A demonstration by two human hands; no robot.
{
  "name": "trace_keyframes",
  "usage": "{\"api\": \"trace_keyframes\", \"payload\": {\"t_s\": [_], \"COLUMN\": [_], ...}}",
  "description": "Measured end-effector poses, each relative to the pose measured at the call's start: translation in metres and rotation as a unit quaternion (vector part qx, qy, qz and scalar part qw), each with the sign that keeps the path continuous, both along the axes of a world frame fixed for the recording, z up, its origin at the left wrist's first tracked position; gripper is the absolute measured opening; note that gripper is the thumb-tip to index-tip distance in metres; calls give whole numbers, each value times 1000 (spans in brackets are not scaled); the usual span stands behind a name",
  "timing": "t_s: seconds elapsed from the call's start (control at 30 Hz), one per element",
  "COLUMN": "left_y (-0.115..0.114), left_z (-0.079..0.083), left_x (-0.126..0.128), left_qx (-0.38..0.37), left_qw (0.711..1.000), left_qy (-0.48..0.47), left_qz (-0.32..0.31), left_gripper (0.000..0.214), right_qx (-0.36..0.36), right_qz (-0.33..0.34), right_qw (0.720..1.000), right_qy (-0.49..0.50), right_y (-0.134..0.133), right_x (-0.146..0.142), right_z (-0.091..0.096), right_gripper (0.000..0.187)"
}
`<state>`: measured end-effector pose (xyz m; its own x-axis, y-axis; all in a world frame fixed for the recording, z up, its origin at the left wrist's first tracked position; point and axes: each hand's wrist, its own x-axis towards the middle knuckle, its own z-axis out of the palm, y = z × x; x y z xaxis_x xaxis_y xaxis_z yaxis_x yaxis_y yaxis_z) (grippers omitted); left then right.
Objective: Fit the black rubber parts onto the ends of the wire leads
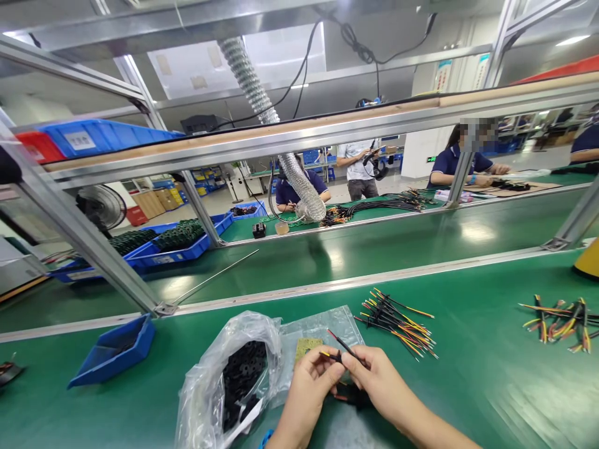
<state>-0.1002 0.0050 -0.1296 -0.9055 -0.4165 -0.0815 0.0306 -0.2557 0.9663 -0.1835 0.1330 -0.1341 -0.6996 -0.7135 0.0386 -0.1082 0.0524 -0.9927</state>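
left hand (306, 390) and right hand (381, 380) are both closed in a pinch on one wire lead (345, 348), black along its length, with a red tip at the far end and a yellow tip toward the left hand; neither hand is released. the lead is held above the green belt (468, 399), over a clear flat bag (322, 327) containing a yellow card (307, 349). a dark tangle (355, 397) lies under the hands, partly hidden by them. risks: a hard pinch could kink the lead or loosen a tip; loose ends could snag in the tangle; a wrist catching the loose plastic bag (241, 380) of black parts could spill it. count: two hands, one lead held, one wire bundle (397, 324) just right of the hands, a second wire bundle (556, 321) farther right, one blue bin (112, 352) at left, one card. wires within the bundles are too many to count reliably. across the line, well apart, are three seated people (299, 190) and one standing person (358, 168).
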Motion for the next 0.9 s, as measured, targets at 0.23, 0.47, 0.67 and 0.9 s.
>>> {"api": "trace_keyframes", "payload": {"t_s": [0.23,0.47,0.67,0.9], "left_y": [-33,-97,-115,-117], "left_z": [27,64,47,44], "left_x": [6,41,48,43], "left_qx": [-180,-590,-615,-628], "left_qw": [980,771,714,692], "left_qy": [-14,-240,-330,-357], "left_qz": [80,30,58,24], "left_gripper": [31,23,19,22], "right_qx": [84,316,362,304], "right_qz": [19,59,77,27], "right_qw": [991,885,850,874], "right_qy": [106,338,376,377], "right_y": [11,33,31,29], "right_x": [-17,-31,-31,-21], "right_z": [10,15,14,25], "right_gripper": [44,29,30,24]}}
